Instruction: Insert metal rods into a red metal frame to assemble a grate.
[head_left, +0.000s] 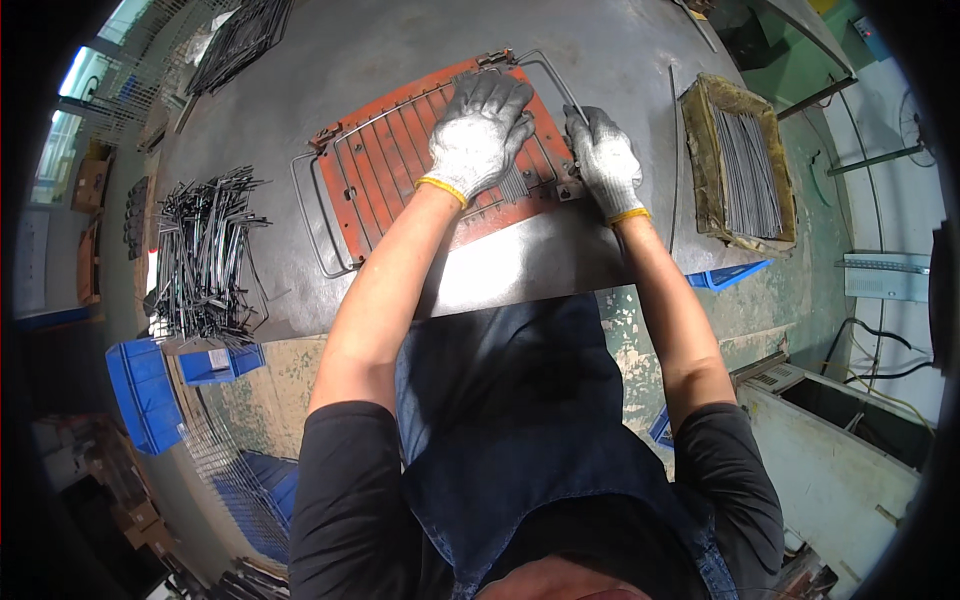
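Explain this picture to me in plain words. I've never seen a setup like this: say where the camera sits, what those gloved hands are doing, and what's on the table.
The camera sits on a person's head and looks down, so the arms enter from below and straight edges bend near the rim. No machine here, just two hands in white knit gloves. The left hand lies flat on a bunch of thin rods on an orange jig, a slotted plate that holds a bent wire frame. The right hand grips the jig's right edge, by the frame's corner. All this rests on a grey metal table. To the left lies a loose pile of wire pieces; to the right, a worn box of straight rods. Blue bins stand on the floor below.
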